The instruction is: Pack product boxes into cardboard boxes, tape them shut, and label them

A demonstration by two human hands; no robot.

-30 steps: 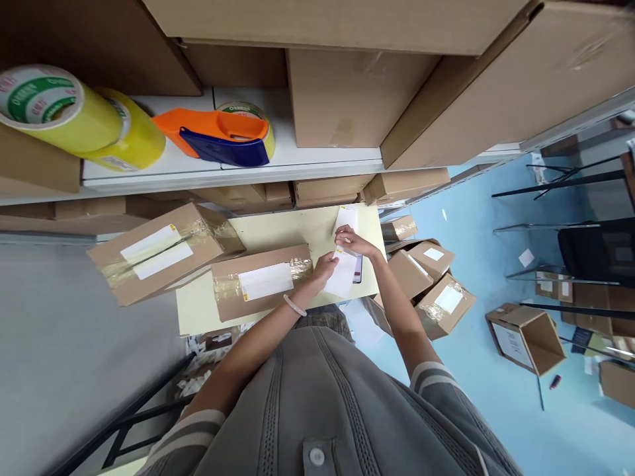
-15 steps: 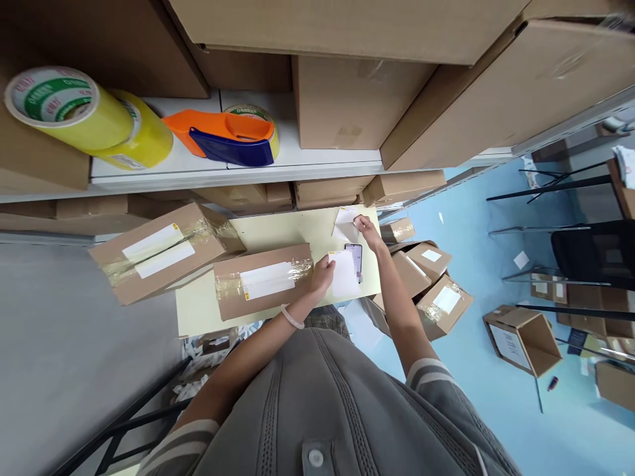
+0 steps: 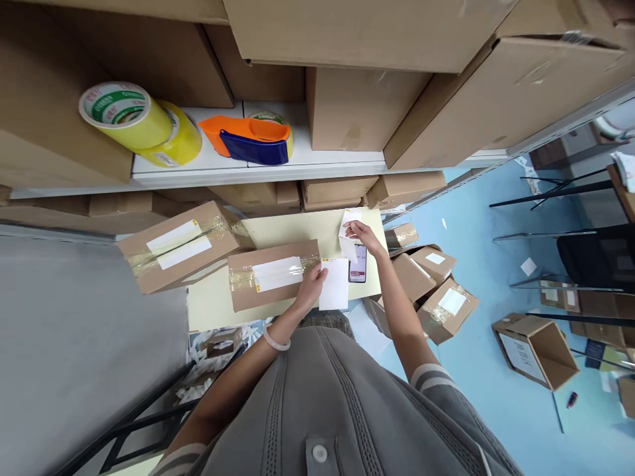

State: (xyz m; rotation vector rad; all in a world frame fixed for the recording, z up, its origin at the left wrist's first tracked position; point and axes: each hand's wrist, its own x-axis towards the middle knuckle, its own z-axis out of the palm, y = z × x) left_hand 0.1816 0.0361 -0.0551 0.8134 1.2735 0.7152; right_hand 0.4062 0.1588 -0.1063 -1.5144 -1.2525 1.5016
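Note:
My left hand pinches the left edge of a white label sheet, which has a yellow mark in its upper corner. The sheet hangs over the table's near edge. My right hand is above another white label sheet, its fingers slightly apart at that sheet's right side. Just below, a phone with a lit screen lies on the pale table. Left of my left hand lies a taped cardboard box bearing a white label.
Another taped, labelled box is tilted at the left end of the table. Above is a shelf with yellow tape rolls, an orange-and-blue tape dispenser and large cartons. Several boxes are piled to the right.
My left hand has drawn its label sheet left and toward me, uncovering the phone. My right hand has shifted slightly nearer me, and its fingers have loosened from a pinch. The view has shifted a little.

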